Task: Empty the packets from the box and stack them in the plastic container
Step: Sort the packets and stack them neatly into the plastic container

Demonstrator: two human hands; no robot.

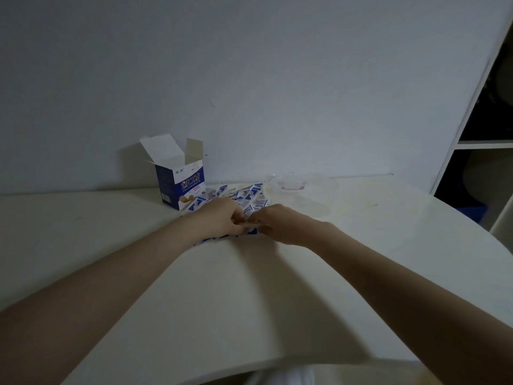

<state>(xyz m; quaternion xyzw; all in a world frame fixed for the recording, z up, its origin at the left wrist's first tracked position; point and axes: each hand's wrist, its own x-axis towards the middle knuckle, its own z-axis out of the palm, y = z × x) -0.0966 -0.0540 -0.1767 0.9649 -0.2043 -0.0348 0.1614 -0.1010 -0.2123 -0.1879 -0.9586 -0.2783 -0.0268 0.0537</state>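
Observation:
A blue and white cardboard box stands upright near the wall with its top flaps open. Several blue and white packets lie scattered on the table to its right. My left hand and my right hand meet over the near edge of the pile. Their fingertips pinch a packet between them. A clear plastic container with a pale pink clasp sits to the right of the packets, beside the wall. Its inside is hard to make out in the dim light.
The white table has a curved front edge and runs back to the wall. A white shelf unit with dark compartments stands at the right, with something blue low beside it.

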